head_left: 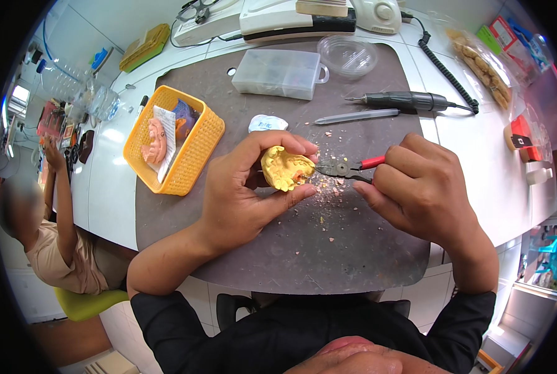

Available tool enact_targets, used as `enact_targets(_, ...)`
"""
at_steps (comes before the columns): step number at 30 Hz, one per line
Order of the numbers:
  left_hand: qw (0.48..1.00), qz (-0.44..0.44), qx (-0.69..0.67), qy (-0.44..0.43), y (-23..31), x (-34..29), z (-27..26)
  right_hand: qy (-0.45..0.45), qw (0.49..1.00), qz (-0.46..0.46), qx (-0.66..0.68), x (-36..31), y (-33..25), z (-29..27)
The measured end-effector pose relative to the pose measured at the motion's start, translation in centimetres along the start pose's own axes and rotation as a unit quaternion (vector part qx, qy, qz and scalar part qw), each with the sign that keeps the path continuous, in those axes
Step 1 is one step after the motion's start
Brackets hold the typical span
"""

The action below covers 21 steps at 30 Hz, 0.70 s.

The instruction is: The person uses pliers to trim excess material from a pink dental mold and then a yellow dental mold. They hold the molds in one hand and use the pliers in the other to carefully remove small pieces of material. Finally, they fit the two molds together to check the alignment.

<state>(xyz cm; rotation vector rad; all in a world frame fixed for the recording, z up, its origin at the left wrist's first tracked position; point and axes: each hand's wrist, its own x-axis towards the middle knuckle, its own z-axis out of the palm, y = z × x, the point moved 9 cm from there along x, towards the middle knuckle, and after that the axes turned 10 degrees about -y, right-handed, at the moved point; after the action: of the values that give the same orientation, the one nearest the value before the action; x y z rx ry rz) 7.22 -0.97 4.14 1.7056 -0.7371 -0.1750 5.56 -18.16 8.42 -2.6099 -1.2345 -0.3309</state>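
My left hand (238, 177) holds a yellow plaster dental model (283, 163) above the grey mat, thumb and fingers wrapped round its sides. A reddish-pink patch shows on the model's right side. In my right hand (418, 184) is a pair of pliers with red-sleeved handles (371, 163), my fingers closed round them. The plier jaws (331, 169) point left and reach the model's right edge; whether they grip it, I cannot tell. Pink and yellowish crumbs (329, 201) lie scattered on the mat beneath and around the jaws.
A yellow basket (197, 153) at left holds a pink dental model (154, 143). Beyond my hands lie a clear compartment box (272, 71), a round clear container (348, 56), a corded black handpiece (409, 101) and a grey pen-like tool (356, 116). Another person (63, 252) sits at far left.
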Motion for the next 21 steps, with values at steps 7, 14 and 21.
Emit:
enact_targets(7, 1.000, 0.004, 0.001, 0.009, 0.2, 0.1, -0.2, -0.004, 1.000, 0.007, -0.027, 0.2, 0.2, -0.2)
enact_targets(14, 0.997, 0.020, 0.073, 0.000, 0.6, -0.2, 0.0, -0.001, 0.999, 0.016, -0.033, 0.0, 0.0, 0.2)
enact_targets(21, 0.988, 0.068, 0.140, -0.009, 1.6, -0.2, 0.3, 0.013, 1.000, 0.010, -0.008, 0.0, -0.1, 0.0)
